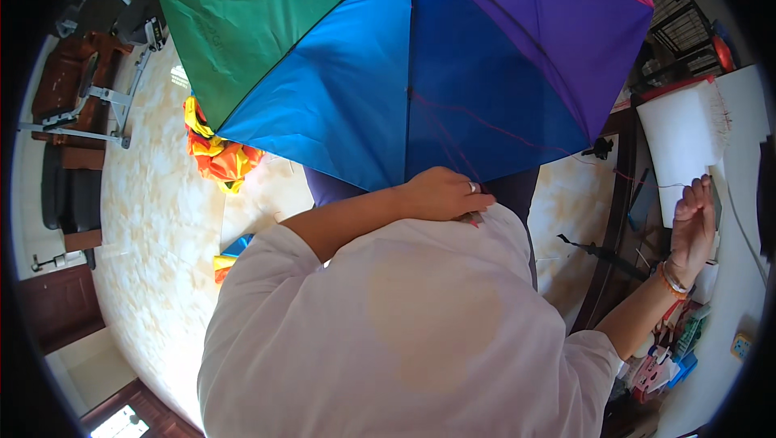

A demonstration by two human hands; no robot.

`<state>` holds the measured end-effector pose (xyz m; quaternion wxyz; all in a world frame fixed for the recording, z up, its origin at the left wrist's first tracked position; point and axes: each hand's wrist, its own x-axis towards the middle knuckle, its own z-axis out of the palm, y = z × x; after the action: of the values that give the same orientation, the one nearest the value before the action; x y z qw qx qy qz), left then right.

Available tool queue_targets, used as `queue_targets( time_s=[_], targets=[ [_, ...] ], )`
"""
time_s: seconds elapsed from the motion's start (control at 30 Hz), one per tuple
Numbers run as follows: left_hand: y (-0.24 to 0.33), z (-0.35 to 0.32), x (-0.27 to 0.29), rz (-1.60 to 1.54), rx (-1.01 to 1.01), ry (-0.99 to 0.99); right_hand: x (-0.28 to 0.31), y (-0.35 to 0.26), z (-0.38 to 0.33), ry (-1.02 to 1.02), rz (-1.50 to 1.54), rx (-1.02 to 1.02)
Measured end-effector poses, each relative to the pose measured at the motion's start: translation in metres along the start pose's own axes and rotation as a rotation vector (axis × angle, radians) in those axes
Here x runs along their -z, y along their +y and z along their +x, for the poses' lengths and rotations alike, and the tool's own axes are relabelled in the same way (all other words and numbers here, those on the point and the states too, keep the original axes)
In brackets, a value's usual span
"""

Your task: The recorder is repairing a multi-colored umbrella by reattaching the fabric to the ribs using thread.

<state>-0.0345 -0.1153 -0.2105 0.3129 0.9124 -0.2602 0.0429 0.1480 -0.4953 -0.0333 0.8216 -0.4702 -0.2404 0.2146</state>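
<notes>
A rainbow-coloured umbrella canopy (323, 107) spreads open in front of me, its dark ribs showing. At its lower edge, by the blue panels, my left hand (444, 194) is closed, wearing a ring. Its fingertips are partly hidden, and a small dark and pinkish bit shows beneath them. Thin red thread (493, 127) trails across the dark blue panel toward the right. Off to the right, my right hand (693, 220) is raised with fingers pressed together, beside a white padded block (679, 135). A thin line reaches its fingertips; what they pinch is too small to tell.
A crumpled yellow and orange cloth (222, 151) lies on the floor at left, with a blue and orange piece (233, 256) nearer me. A black strap-like thing (602, 252) is at right. Small supplies (663, 365) crowd the right side. Exercise equipment (113, 94) stands far left.
</notes>
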Motion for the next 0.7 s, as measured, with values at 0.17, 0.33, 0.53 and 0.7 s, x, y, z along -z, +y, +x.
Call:
queue_targets(
  time_s=[0.17,0.33,0.53,0.7],
  targets=[
    [-0.005,0.010,-0.014,-0.075,0.023,0.091,0.006,-0.007,-0.002,0.556,-0.323,0.063],
    [-0.033,0.003,-0.039,-0.283,0.263,0.328,0.129,-0.101,-0.055,0.606,-0.515,0.293],
    [-0.068,0.002,-0.039,-0.009,0.511,0.492,0.105,-0.117,-0.043,0.571,-0.716,0.325],
    [-0.096,0.004,-0.011,0.283,0.915,0.693,0.078,-0.121,-0.049,0.559,-0.874,0.371]
  ],
)
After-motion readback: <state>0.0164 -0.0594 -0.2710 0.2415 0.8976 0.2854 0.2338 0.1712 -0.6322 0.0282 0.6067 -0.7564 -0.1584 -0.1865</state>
